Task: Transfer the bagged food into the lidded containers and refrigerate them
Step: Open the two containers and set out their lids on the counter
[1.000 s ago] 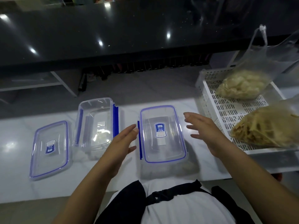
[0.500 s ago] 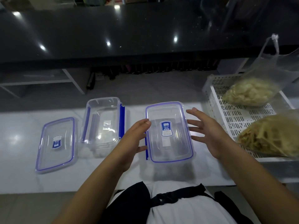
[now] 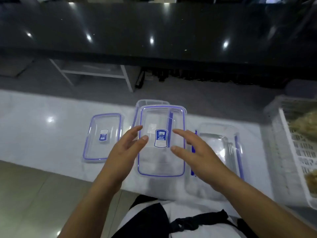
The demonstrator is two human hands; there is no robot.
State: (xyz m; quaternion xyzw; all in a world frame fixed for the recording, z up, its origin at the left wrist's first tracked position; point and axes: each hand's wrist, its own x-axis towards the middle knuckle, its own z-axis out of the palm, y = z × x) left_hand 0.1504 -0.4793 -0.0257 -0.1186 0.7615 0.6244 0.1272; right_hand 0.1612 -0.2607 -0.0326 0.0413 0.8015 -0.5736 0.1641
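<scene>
head-worn wide-angle view, looking forward and down, close over white counter (image 3: 42, 134); single view

Kitchen/food-prep spot: white counter (image 3: 51, 134), black glossy countertop (image 3: 154, 28), clear food containers (image 3: 221, 152), plastic basket (image 3: 291, 152).
</scene>
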